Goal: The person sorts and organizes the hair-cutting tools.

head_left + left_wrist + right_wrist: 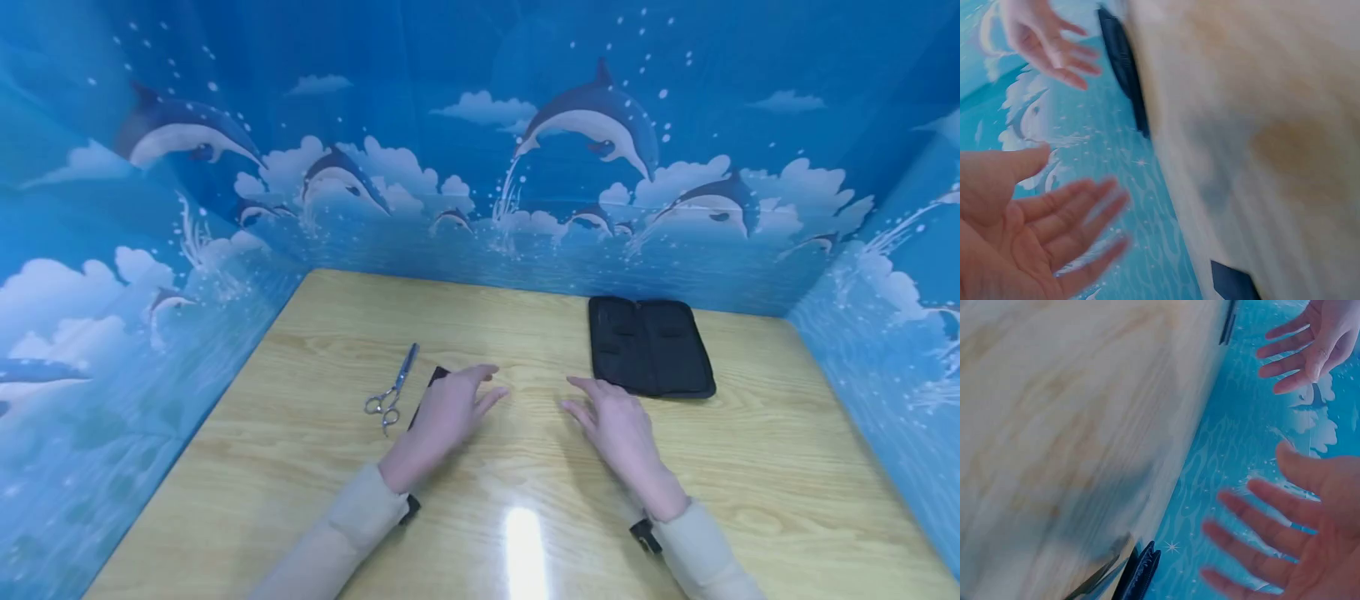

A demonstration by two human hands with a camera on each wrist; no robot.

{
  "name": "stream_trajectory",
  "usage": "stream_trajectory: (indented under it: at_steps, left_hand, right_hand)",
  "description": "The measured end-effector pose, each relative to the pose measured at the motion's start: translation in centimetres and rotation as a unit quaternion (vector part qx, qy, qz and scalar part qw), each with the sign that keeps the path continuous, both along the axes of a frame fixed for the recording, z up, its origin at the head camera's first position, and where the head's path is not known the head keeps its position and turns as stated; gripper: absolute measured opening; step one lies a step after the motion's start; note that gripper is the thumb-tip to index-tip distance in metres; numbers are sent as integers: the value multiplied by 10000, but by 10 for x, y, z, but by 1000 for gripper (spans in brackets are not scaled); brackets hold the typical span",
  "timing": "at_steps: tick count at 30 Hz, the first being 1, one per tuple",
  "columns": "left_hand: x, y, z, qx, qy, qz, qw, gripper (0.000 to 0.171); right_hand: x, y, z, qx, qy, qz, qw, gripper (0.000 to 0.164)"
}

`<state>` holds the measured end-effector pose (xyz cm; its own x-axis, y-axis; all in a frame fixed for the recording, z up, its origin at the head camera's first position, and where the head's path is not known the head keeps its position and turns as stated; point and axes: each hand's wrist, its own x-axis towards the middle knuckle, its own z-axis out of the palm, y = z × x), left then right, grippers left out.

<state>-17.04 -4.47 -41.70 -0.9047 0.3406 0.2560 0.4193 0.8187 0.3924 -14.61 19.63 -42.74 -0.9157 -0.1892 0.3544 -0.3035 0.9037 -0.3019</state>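
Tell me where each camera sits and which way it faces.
Head: worn there, facing forward and down at the table, scissors and black case; left hand, right hand and sleeves show.
Left wrist: worn there, facing past the left hand toward the backdrop; both hands show.
Right wrist: worn there, facing past the right hand toward the backdrop; both hands show.
Both wrist views share the table and backdrop, tipped sideways.

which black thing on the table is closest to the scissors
The black item partly hidden behind the left hand, just right of the scissors; the open black case lies farther off, beyond the right hand.
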Motion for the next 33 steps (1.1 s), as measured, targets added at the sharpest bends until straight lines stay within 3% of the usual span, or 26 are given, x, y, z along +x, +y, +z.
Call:
stream_trajectory:
  at_steps: [3,6,11,15,23,28,33]
  left_hand:
    - [-6,4,10,563,-266,-11,9981,32]
    - [-12,12,18,834,-344,-19,9959,25]
    - [-20,25,27,1014,-414,-118,9939,23]
    - [-24,34,29,963,-385,-165,9945,23]
    - [-34,47,21,1124,-517,-193,9921,21]
    - [-38,52,14,1146,-570,-226,9915,20]
    - [-40,55,6,1212,-712,-279,9897,19]
  right_hand:
    - [-3,5,5,-523,37,30,9986,25]
    - [-8,14,10,-842,286,-70,9960,14]
    - [-23,41,20,-1029,813,-541,9899,11]
    - [-41,74,29,-934,819,-1006,9871,16]
    - [-69,139,30,-737,-164,-1907,9787,28]
    - [-79,164,19,-606,-777,-2195,9706,37]
    - [-87,177,3,-906,-1468,-2310,9575,45]
